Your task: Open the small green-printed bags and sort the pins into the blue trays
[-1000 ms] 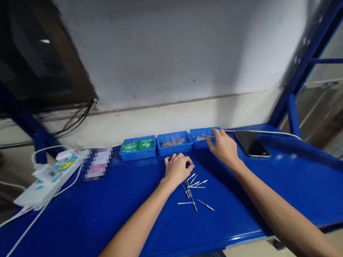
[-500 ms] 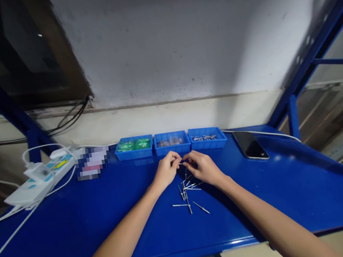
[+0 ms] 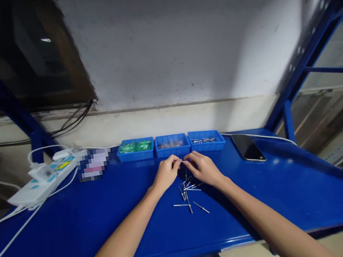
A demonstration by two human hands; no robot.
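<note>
My left hand [image 3: 167, 172] and my right hand [image 3: 204, 169] meet fingertip to fingertip above the table, just in front of the bins. Both are closed in a pinch on one small, thin, pale metal piece that looks like a blind rivet [image 3: 182, 162]; the fingers cover most of it. Below them, several silver blind rivets [image 3: 201, 207] lie loosely on the blue table [image 3: 136, 234], most bunched in a small pile and a few apart nearer the front edge.
Three blue bins stand along the back: one with green packets [image 3: 137, 156], one with clear packets [image 3: 174, 151], one with metal rivets [image 3: 207, 147]. A phone [image 3: 248, 147] lies right. At left are a white power strip [image 3: 34, 189], cables and a blurred card [image 3: 95, 164].
My hands stay nearly in place, with the fingertips slightly closer together and less of the small piece showing. The camera view has shifted a little. The loose rivets lie as before.
</note>
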